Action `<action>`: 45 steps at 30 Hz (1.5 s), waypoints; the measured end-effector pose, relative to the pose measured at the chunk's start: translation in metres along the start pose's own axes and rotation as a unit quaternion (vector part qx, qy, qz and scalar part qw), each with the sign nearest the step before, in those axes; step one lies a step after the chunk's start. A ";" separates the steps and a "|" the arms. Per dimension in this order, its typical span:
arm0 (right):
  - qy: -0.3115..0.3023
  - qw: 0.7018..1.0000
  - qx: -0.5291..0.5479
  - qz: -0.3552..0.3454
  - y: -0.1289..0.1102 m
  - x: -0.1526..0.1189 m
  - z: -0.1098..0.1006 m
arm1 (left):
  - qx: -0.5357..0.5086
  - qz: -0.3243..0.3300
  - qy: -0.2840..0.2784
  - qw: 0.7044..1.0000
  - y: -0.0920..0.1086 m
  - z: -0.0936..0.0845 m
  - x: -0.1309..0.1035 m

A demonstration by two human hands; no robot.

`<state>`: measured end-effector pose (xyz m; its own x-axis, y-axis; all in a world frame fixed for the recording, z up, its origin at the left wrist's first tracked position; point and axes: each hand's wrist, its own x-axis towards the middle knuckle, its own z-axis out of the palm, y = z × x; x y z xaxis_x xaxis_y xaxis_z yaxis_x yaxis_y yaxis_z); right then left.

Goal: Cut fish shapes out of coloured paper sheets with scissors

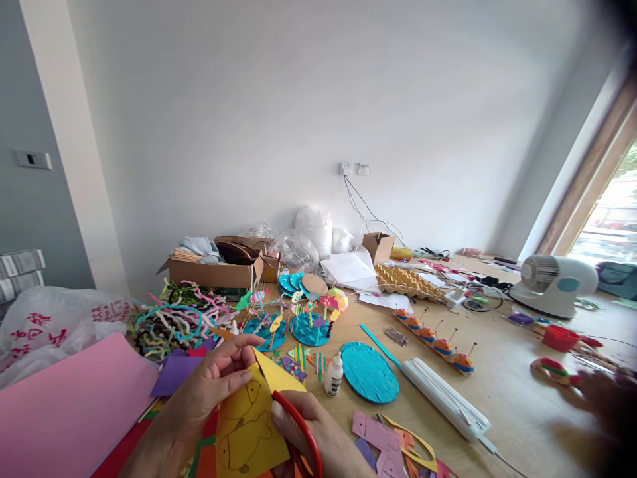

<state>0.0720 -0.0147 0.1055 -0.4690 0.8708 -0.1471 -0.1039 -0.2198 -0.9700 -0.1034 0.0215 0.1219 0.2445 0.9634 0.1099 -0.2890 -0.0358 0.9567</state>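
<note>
My left hand (223,378) pinches the upper edge of a sheet of yellow paper (253,435) with fish outlines drawn on it. Red-handled scissors (304,425) are in my right hand (323,431), their blades at a slit in the sheet. Beyond the paper lie several patterned paper fish (294,369). A white glue bottle (334,375) stands beside a round blue disc (371,372). To the right of my right hand are pink paper pieces (375,431) with fish drawn on them, among orange and yellow scraps.
Pink paper (74,405) and a heap of pipe cleaners (184,315) lie at left. A power strip (445,398) and a row of decorated egg-carton cups (435,338) are at right, with a white fan (555,285) farther off. Another person's blurred hand (607,392) is at the right edge.
</note>
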 end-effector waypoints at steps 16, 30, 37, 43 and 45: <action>0.009 0.999 -0.041 0.012 0.006 0.005 -0.003 | 0.015 -0.045 -0.054 0.997 -0.006 -0.015 0.006; 0.009 0.987 -0.163 0.006 -0.011 0.002 -0.006 | 0.056 -0.042 -0.039 0.997 0.006 -0.011 0.007; 0.145 0.948 -0.264 -0.099 -0.013 0.003 -0.002 | 0.116 -0.015 -0.028 0.993 0.006 -0.007 0.005; 0.121 0.901 -0.409 -0.074 -0.042 -0.032 -0.044 | 0.173 0.082 0.062 0.980 0.008 -0.015 0.003; 0.097 0.859 -0.501 -0.036 -0.048 -0.050 -0.065 | 0.177 0.133 0.098 0.970 0.008 -0.020 0.005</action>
<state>0.1578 -0.0194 0.1469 -0.3284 0.9444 -0.0155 0.7258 0.2418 -0.6440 -0.1227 0.0314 0.1245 0.0146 0.9385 0.3450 0.0258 -0.3453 0.9381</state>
